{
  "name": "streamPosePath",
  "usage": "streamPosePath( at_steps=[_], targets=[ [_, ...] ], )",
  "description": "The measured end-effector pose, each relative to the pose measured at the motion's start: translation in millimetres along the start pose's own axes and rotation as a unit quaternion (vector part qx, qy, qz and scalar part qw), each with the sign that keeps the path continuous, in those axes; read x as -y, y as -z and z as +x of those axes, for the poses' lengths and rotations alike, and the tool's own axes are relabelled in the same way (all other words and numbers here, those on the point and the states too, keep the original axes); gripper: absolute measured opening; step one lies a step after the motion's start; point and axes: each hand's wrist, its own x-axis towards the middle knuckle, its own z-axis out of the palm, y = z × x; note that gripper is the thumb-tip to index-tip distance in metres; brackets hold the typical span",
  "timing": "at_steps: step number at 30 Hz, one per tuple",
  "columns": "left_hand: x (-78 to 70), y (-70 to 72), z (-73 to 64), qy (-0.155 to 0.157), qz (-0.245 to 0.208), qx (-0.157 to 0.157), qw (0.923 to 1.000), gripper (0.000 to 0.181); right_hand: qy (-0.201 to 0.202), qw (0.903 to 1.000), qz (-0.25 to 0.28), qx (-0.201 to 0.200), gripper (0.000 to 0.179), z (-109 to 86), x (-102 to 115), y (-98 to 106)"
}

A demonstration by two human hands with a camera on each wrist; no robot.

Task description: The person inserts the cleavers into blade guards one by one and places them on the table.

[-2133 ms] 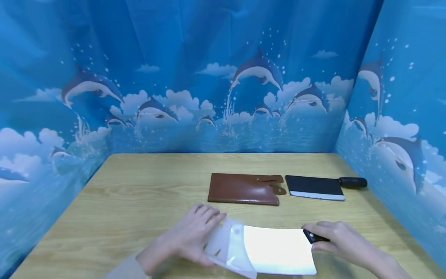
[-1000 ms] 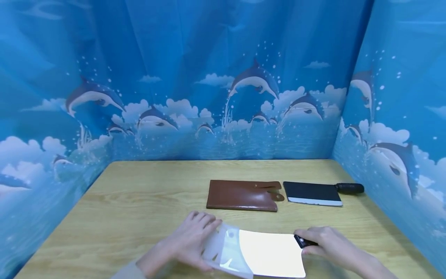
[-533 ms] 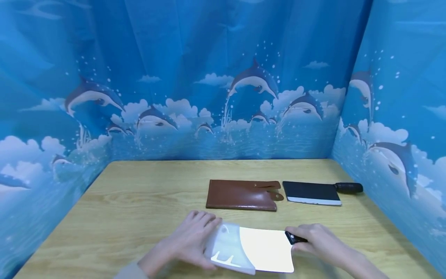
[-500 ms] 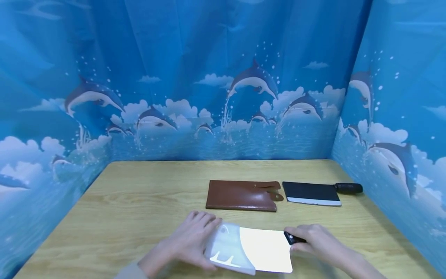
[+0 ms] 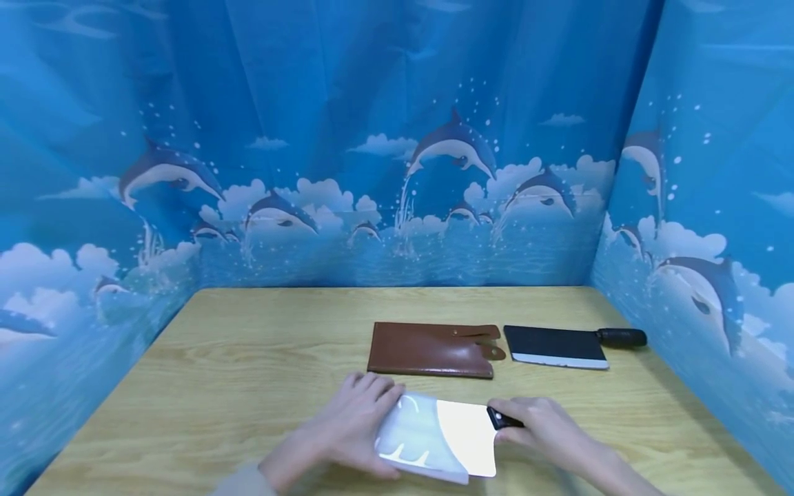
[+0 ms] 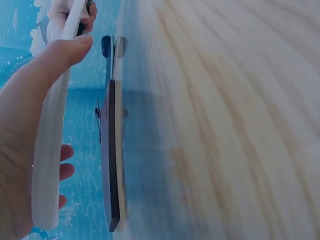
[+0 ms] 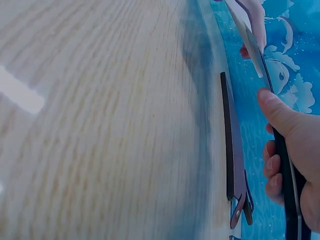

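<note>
A translucent white knife sheath [image 5: 415, 435] is gripped by my left hand [image 5: 356, 427] at its closed left end, thumb on the near side and fingers on the far side. My right hand [image 5: 542, 428] holds a cleaver by its black handle [image 5: 505, 419]. The cleaver's bright blade [image 5: 473, 437] is partly inside the sheath; a strip near the handle shows outside. In the left wrist view the sheath [image 6: 48, 165] stands edge-on, above the table. The right wrist view shows fingers curled round the handle [image 7: 284, 165].
Behind the hands lies a brown leather sheath [image 5: 428, 350] with snap straps. To its right rests a second cleaver [image 5: 555, 346] with a black blade and black handle. The wooden table [image 5: 248, 344] ends at a blue dolphin-print curtain [image 5: 347, 172] at the back and sides.
My right hand has moved left, and the cleaver blade has slid deeper into the translucent sheath, so less of it shows. My left hand keeps its grip, shifting slightly right.
</note>
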Motion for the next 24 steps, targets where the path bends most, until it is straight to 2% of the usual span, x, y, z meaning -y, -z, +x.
streamPosePath(
  at_steps=[3,6,10,16,24],
  targets=[
    [-3.3,1.2,3.2,0.002,0.005,-0.002,1.0,0.108,-0.009,0.9999,0.004,-0.007,0.047,2.1,0,-3],
    [-6.5,1.0,6.3,0.003,0.015,-0.008,0.9998,0.109,-0.044,0.9989,0.008,0.014,0.05,5.4,2,-3],
    [-10.8,-0.3,11.2,0.003,0.032,-0.016,0.9993,0.109,-0.071,0.9973,-0.003,0.018,0.051,9.2,4,-5],
    [-16.2,-2.6,14.6,0.009,0.043,-0.017,0.9989,0.11,-0.053,0.9983,-0.012,-0.019,0.045,11.4,4,-12],
    [-18.7,-4.6,13.1,0.024,0.042,-0.004,0.9988,0.11,-0.031,0.9993,-0.005,-0.021,0.045,14.0,3,-13]
  ],
)
